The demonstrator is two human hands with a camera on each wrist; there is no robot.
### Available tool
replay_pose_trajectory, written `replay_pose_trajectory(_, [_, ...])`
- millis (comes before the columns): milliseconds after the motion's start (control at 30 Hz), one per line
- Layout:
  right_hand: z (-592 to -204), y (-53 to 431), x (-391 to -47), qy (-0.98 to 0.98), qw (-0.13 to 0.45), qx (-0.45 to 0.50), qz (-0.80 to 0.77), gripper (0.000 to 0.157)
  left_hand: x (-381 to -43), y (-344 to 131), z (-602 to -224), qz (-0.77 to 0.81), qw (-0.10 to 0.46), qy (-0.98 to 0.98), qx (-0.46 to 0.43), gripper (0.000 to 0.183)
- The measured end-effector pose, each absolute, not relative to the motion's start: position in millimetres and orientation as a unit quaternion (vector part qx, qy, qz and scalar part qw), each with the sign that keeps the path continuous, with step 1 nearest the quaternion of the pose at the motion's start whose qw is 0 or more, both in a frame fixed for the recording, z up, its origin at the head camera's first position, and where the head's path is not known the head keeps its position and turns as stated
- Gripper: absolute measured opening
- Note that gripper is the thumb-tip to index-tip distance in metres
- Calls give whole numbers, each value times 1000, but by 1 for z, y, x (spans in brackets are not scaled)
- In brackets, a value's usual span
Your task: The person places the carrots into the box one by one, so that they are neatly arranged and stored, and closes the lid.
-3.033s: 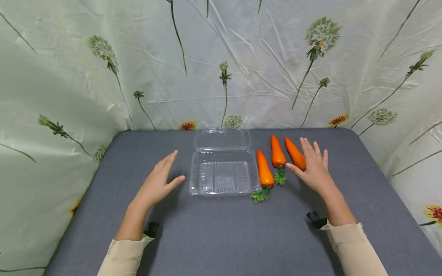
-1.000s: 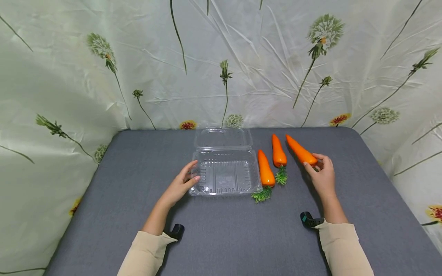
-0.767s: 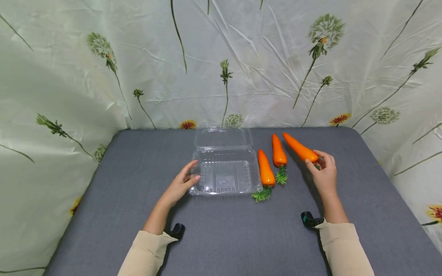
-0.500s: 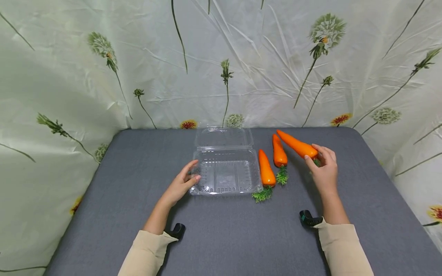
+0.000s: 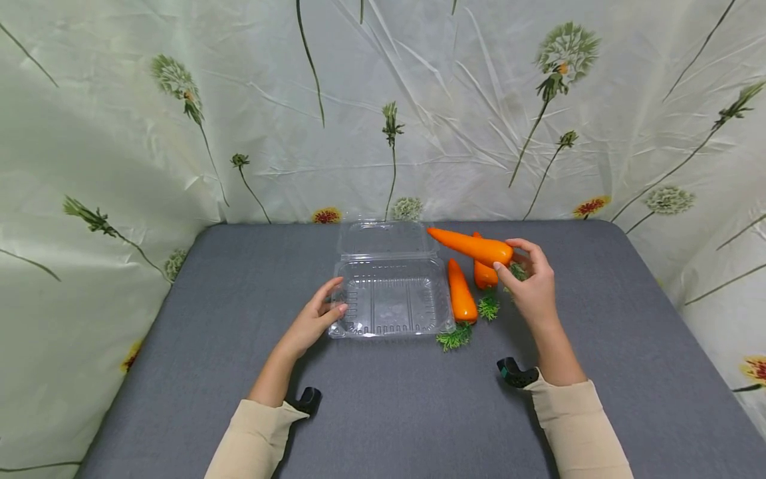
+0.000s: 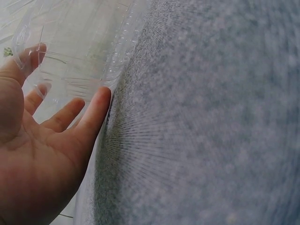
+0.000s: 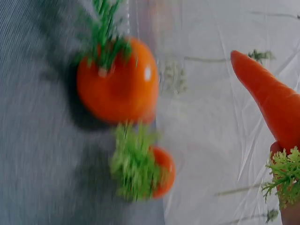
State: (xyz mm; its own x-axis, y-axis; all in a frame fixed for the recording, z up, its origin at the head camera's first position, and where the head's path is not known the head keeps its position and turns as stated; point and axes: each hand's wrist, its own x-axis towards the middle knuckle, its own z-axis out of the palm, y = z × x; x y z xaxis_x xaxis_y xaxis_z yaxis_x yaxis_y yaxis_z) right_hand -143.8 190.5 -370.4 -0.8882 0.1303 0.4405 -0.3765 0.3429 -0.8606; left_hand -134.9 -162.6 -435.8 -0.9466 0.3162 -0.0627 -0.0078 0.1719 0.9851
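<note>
My right hand (image 5: pixel 531 283) grips an orange carrot (image 5: pixel 469 246) by its thick, leafy end. The carrot is lifted off the table, its tip pointing left toward a clear plastic container (image 5: pixel 391 306). In the right wrist view, that same carrot (image 7: pixel 272 103) shows at the right, with green leaves beside the fingers. At the container's left side, my left hand (image 5: pixel 312 324) holds the rim between thumb and fingers; the left wrist view shows the hand (image 6: pixel 51 140) against the plastic. Two more carrots lie right of the container: a near one (image 5: pixel 461 293) and a farther one (image 5: pixel 485 274), partly hidden.
The container's lid (image 5: pixel 387 239) stands open toward the back of the grey table (image 5: pixel 389 412). Behind the table hangs a pale curtain (image 5: pixel 455 120) printed with flowers. A black wrist strap (image 5: pixel 516 372) sits on the right forearm, another (image 5: pixel 308 401) on the left.
The right hand has taken hold of the rightmost carrot, lifted it and carried it left over the farther carrot. The left hand has moved right onto the container's edge and stayed there.
</note>
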Motion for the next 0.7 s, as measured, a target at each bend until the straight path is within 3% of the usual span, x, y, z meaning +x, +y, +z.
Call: replay_pose_trajectory(700, [-390, 127, -156, -722, 102, 130, 671, 39, -135, -163, -437, 632, 131, 758, 90, 59])
